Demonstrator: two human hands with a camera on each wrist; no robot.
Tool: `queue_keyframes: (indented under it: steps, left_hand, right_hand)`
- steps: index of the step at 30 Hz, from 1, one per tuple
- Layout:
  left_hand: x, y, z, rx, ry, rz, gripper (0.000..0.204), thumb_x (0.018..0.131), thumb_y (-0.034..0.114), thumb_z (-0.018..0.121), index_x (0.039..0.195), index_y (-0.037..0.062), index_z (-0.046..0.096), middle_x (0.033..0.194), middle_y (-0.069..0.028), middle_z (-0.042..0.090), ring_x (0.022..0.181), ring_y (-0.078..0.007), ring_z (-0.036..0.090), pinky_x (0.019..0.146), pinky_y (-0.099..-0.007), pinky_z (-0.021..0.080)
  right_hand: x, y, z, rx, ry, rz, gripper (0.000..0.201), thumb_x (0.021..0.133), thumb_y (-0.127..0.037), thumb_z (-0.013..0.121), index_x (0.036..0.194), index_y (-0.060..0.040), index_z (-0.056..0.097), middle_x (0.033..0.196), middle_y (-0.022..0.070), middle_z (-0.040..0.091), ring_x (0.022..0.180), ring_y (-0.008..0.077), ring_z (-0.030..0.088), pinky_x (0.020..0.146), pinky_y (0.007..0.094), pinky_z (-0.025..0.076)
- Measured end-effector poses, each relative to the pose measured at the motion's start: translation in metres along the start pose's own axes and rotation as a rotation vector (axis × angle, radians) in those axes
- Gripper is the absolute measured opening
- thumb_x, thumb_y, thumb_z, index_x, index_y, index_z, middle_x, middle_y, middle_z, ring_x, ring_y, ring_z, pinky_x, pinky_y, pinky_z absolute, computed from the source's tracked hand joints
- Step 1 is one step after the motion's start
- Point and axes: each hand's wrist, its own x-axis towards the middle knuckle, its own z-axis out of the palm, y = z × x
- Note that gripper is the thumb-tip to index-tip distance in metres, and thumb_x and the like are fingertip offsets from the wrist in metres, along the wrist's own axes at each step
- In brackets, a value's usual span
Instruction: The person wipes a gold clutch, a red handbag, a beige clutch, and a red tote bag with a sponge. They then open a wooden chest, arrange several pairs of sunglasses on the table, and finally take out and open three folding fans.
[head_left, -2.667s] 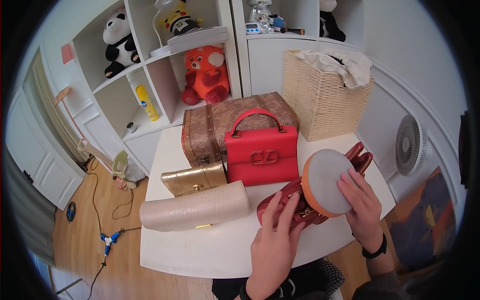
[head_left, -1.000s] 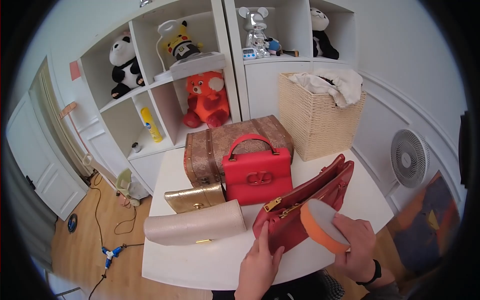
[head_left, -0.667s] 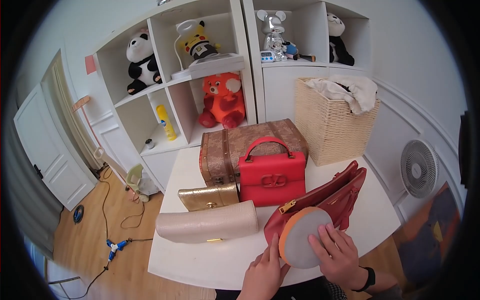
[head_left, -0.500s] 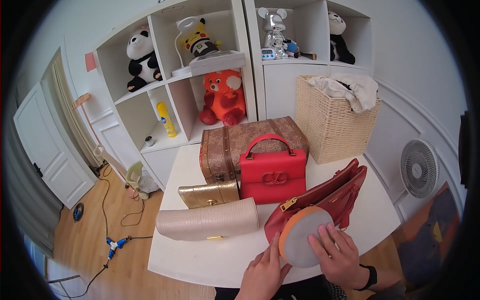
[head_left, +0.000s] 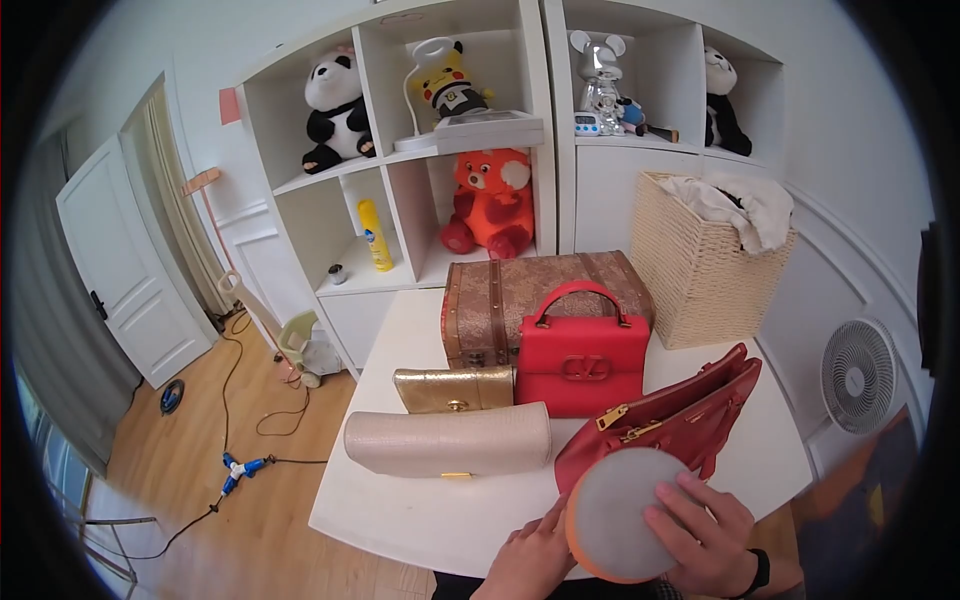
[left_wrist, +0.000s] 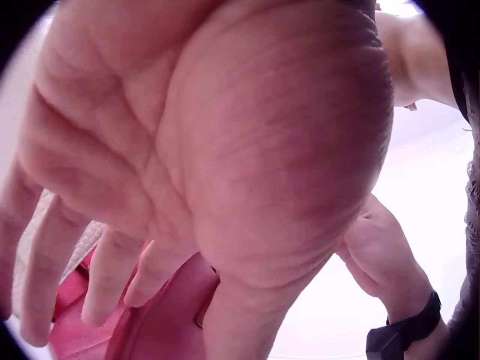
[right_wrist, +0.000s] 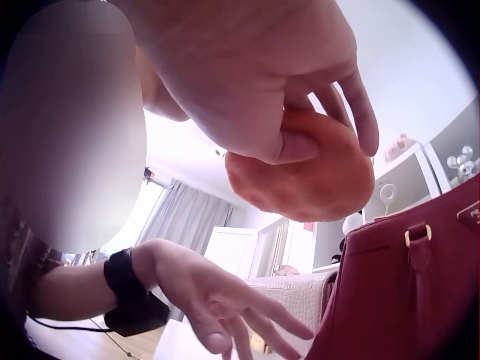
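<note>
My right hand (head_left: 712,535) grips a round sponge pad (head_left: 625,510), grey on its face and orange round the edge. In the right wrist view the pad's orange underside (right_wrist: 307,184) shows between thumb and fingers. A dark red handbag (head_left: 690,420) with gold zips stands on the table just beyond the pad, which overlaps its lower front in the head view. My left hand (head_left: 530,560) is beside the pad's left edge, partly hidden by it. From the right wrist, the left hand (right_wrist: 217,296) has fingers stretched out, fingertips right at the bag's side.
On the white table (head_left: 400,520) stand a cream clutch (head_left: 450,440), a gold clutch (head_left: 455,390), a bright red handbag (head_left: 582,365) and a brown patterned case (head_left: 545,295). A woven basket (head_left: 710,265) is behind at right. Shelves with plush toys line the wall; a fan (head_left: 860,375) is at far right.
The pad was over the dark red handbag's top, then tilted at its front; now it is lower and nearer me, grey face up. The left hand has come off the bag's top. The head view has turned left.
</note>
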Motion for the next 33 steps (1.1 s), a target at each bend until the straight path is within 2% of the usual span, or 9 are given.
queue_keyframes:
  steps: [2,11,15,17,23,26,28,31,33]
  left_hand:
    - [-0.002,-0.004,-0.004,0.045,-0.051,0.034,0.036,0.082,0.008,0.064,0.115,-0.0057,0.056,0.098,-0.0273,0.064,0.088,-0.0437,0.064,0.076,-0.0475,0.053]
    - [-0.021,-0.010,-0.026,0.119,0.093,-0.041,0.022,0.087,0.007,0.060,0.107,-0.0033,0.059,0.093,-0.0249,0.066,0.085,-0.0411,0.065,0.074,-0.0469,0.053]
    - [-0.015,-0.006,-0.033,0.166,0.029,-0.140,0.013,0.088,0.007,0.060,0.098,-0.0014,0.059,0.087,-0.0225,0.067,0.081,-0.0395,0.066,0.071,-0.0454,0.053]
    - [-0.008,0.001,-0.033,0.177,0.042,-0.166,0.011,0.088,0.008,0.062,0.095,-0.0004,0.058,0.085,-0.0214,0.067,0.080,-0.0393,0.066,0.070,-0.0447,0.052]
    - [0.025,0.028,-0.024,-0.054,0.172,0.100,0.018,0.085,0.010,0.070,0.088,0.0001,0.056,0.084,-0.0156,0.065,0.082,-0.0375,0.064,0.069,-0.0422,0.052]
    - [0.037,0.031,-0.012,-0.083,0.219,0.286,0.023,0.083,0.008,0.072,0.099,0.0009,0.057,0.101,-0.0176,0.062,0.089,-0.0377,0.062,0.071,-0.0415,0.053]
    - [0.049,0.022,-0.001,0.144,0.380,0.419,0.060,0.082,0.017,0.071,0.137,0.0088,0.048,0.127,-0.0177,0.054,0.104,-0.0395,0.063,0.085,-0.0460,0.054]
    - [0.057,0.033,-0.001,0.269,0.449,0.223,0.061,0.083,0.019,0.071,0.137,0.0087,0.044,0.130,-0.0181,0.050,0.118,-0.0410,0.054,0.097,-0.0444,0.050]
    - [0.060,0.037,0.006,0.184,0.477,0.195,0.054,0.082,0.013,0.073,0.129,0.0053,0.047,0.124,-0.0199,0.052,0.106,-0.0404,0.057,0.086,-0.0437,0.051]
  right_hand:
    - [0.003,0.002,0.007,-0.165,-0.137,-0.073,0.039,0.069,-0.013,0.063,0.107,-0.0096,0.073,0.115,0.0106,0.068,0.104,0.0314,0.062,0.068,0.0353,0.053]
    - [-0.020,-0.002,0.046,-0.151,-0.299,-0.222,0.032,0.081,-0.016,0.059,0.110,-0.0121,0.072,0.120,0.0041,0.066,0.107,0.0261,0.057,0.066,0.0292,0.050]
    - [-0.038,0.001,0.058,0.122,-0.332,-0.141,0.026,0.086,-0.001,0.061,0.110,0.0052,0.066,0.101,0.0199,0.070,0.086,0.0331,0.070,0.071,0.0378,0.056]
    - [-0.052,0.006,0.061,-0.121,-0.490,-0.224,0.032,0.080,-0.020,0.062,0.111,-0.0153,0.070,0.123,-0.0006,0.065,0.108,0.0227,0.058,0.067,0.0290,0.049]
    - [-0.064,0.025,0.042,-0.118,-0.525,-0.121,0.033,0.078,-0.025,0.063,0.110,-0.0211,0.070,0.121,-0.0051,0.065,0.107,0.0187,0.058,0.068,0.0288,0.048]
    - [-0.075,0.035,0.033,-0.238,-0.497,-0.055,0.034,0.076,-0.025,0.063,0.110,-0.0235,0.070,0.121,-0.0065,0.065,0.107,0.0181,0.059,0.069,0.0286,0.049]
    - [-0.083,0.039,0.031,-0.235,-0.485,-0.012,0.034,0.075,-0.023,0.064,0.109,-0.0238,0.070,0.119,-0.0070,0.066,0.106,0.0177,0.059,0.069,0.0293,0.049]
    - [-0.093,0.047,0.027,-0.249,-0.458,0.051,0.035,0.073,-0.021,0.064,0.107,-0.0243,0.070,0.116,-0.0080,0.068,0.104,0.0170,0.059,0.070,0.0306,0.050]
    - [-0.098,0.050,0.024,-0.252,-0.455,0.125,0.033,0.069,-0.017,0.066,0.101,-0.0234,0.071,0.109,-0.0084,0.070,0.097,0.0178,0.061,0.072,0.0334,0.050]
